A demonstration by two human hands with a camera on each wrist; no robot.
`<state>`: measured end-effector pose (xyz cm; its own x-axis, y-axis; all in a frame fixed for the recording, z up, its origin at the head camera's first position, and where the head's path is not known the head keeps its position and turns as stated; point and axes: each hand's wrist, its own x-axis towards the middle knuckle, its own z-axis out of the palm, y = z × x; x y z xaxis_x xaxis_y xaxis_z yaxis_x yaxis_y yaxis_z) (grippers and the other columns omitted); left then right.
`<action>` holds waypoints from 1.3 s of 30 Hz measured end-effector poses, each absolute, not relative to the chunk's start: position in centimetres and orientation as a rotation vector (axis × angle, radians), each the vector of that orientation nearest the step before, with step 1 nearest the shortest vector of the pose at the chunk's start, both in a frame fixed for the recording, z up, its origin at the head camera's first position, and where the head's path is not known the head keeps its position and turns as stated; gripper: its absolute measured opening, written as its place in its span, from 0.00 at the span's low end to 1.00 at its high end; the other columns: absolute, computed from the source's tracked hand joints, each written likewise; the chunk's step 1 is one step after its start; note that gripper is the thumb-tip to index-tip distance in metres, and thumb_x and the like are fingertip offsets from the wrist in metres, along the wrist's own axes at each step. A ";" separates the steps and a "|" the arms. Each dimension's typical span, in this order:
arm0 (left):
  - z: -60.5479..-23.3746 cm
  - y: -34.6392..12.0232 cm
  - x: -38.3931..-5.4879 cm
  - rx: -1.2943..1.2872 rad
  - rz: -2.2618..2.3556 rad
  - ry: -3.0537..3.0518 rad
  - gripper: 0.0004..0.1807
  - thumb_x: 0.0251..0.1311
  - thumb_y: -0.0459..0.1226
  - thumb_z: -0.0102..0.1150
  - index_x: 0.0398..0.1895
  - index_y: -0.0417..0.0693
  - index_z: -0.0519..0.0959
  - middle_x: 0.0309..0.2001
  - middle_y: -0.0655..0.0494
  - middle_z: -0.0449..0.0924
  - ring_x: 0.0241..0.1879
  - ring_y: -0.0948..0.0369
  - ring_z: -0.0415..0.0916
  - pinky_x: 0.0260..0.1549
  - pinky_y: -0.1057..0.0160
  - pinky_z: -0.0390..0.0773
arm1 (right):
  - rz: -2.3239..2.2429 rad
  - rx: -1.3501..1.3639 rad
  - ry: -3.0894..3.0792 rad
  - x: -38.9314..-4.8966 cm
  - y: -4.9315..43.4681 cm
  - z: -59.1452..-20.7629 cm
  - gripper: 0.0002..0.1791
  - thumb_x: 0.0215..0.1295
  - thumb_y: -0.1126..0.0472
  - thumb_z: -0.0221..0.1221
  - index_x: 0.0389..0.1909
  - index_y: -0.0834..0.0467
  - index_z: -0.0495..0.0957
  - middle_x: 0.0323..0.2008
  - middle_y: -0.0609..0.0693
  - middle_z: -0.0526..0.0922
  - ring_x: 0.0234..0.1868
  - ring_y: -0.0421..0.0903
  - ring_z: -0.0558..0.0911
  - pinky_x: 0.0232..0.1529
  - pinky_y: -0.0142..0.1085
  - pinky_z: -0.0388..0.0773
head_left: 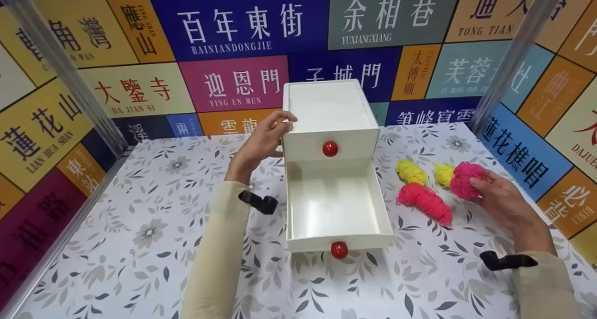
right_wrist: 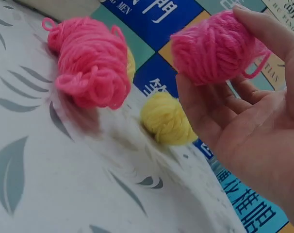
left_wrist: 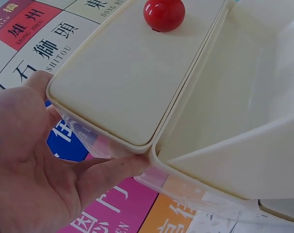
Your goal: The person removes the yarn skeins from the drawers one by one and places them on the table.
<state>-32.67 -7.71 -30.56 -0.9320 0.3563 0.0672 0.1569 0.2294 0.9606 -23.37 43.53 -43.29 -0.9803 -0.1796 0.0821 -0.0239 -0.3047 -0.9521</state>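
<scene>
A small white drawer cabinet (head_left: 326, 103) stands in the middle of the table. Its lower drawer (head_left: 312, 244) is pulled out and has nothing in it, while the upper drawer (head_left: 303, 144) is closed. My left hand (head_left: 265, 137) grips the cabinet's left side, fingers over the top edge and thumb (left_wrist: 118, 172) at the side near the seam between drawers. Off to the right, my right hand (head_left: 506, 200) holds a deep pink ball of yarn (right_wrist: 212, 48) between thumb and fingers, raised over the table. Below it lies a yellow yarn ball (right_wrist: 167, 119), partly covered in the head view.
A brighter pink yarn skein (head_left: 425, 203) and another yellow yarn ball (head_left: 411, 170) lie right of the open drawer. Red round knobs (head_left: 339, 250) stick out from both drawer fronts. Panels with printed characters (head_left: 233, 20) wall in the leaf-patterned table (head_left: 154, 263).
</scene>
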 end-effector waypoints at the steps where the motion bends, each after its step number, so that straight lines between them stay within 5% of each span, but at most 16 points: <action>1: -30.5 -7.8 -32.7 0.491 1.782 2.334 0.12 0.78 0.41 0.42 0.58 0.53 0.69 0.54 0.42 0.76 0.52 0.45 0.81 0.51 0.38 0.83 | -2.426 -0.224 1.811 -23.4 43.6 -43.4 0.17 0.77 0.66 0.45 0.58 0.48 0.74 0.52 0.41 0.83 0.52 0.36 0.81 0.52 0.29 0.82; 10: -30.6 -7.8 -32.8 0.503 1.770 2.340 0.12 0.78 0.41 0.42 0.59 0.54 0.69 0.49 0.45 0.76 0.49 0.47 0.82 0.49 0.42 0.85 | -2.054 0.114 2.108 -23.2 44.3 -43.3 0.12 0.74 0.58 0.56 0.54 0.43 0.71 0.45 0.33 0.82 0.47 0.32 0.80 0.48 0.25 0.83; 13: -30.7 -7.9 -32.8 0.498 1.773 2.343 0.12 0.78 0.41 0.42 0.59 0.54 0.69 0.48 0.45 0.76 0.48 0.48 0.82 0.48 0.41 0.85 | -1.768 0.162 2.316 -23.3 44.7 -43.2 0.19 0.73 0.52 0.58 0.60 0.47 0.67 0.46 0.31 0.76 0.45 0.30 0.78 0.48 0.25 0.82; 18: -30.7 -7.9 -32.8 0.494 1.768 2.340 0.12 0.78 0.41 0.42 0.59 0.54 0.69 0.52 0.44 0.76 0.51 0.46 0.82 0.51 0.39 0.83 | -1.391 0.249 2.504 -23.4 44.9 -43.3 0.47 0.68 0.40 0.59 0.75 0.63 0.50 0.60 0.51 0.70 0.50 0.39 0.74 0.48 0.26 0.82; 21: -30.7 -7.8 -32.8 0.496 1.771 2.326 0.12 0.78 0.41 0.42 0.59 0.54 0.69 0.54 0.42 0.76 0.53 0.45 0.81 0.52 0.39 0.83 | -1.288 0.287 2.515 -23.4 44.8 -43.3 0.53 0.67 0.36 0.58 0.76 0.66 0.46 0.67 0.65 0.64 0.51 0.44 0.75 0.46 0.27 0.81; 26: -30.5 -7.8 -32.7 0.494 1.796 2.317 0.12 0.78 0.41 0.42 0.58 0.54 0.69 0.51 0.45 0.76 0.51 0.47 0.82 0.51 0.39 0.83 | -1.248 0.315 2.524 -23.6 44.7 -42.9 0.56 0.66 0.33 0.58 0.77 0.67 0.45 0.65 0.65 0.67 0.48 0.41 0.78 0.46 0.28 0.82; 30: -30.6 -7.7 -32.7 0.494 1.817 2.302 0.11 0.78 0.40 0.42 0.58 0.53 0.69 0.45 0.48 0.75 0.46 0.50 0.81 0.50 0.40 0.84 | -1.234 0.374 2.528 -23.5 44.6 -42.5 0.60 0.62 0.30 0.58 0.77 0.66 0.44 0.66 0.67 0.65 0.54 0.50 0.75 0.45 0.29 0.82; 34: -30.7 -7.7 -32.7 0.495 1.814 2.300 0.11 0.78 0.40 0.42 0.58 0.53 0.70 0.47 0.47 0.75 0.45 0.50 0.81 0.50 0.40 0.84 | -1.198 0.412 2.536 -23.3 44.7 -42.3 0.63 0.59 0.27 0.59 0.78 0.66 0.43 0.70 0.72 0.57 0.62 0.61 0.67 0.50 0.37 0.78; 39: -30.8 -7.7 -32.8 0.488 1.806 2.310 0.11 0.78 0.41 0.42 0.58 0.53 0.70 0.51 0.44 0.75 0.49 0.47 0.81 0.51 0.39 0.83 | -1.177 0.394 2.542 -23.2 44.6 -42.3 0.63 0.59 0.27 0.60 0.78 0.65 0.43 0.73 0.74 0.53 0.67 0.68 0.61 0.63 0.60 0.68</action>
<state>-32.81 -7.69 -30.80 -0.9321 0.3559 0.0674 0.1513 0.2136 0.9651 -23.24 44.58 -42.30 -0.9136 0.1164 -0.3895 0.3723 0.6243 -0.6868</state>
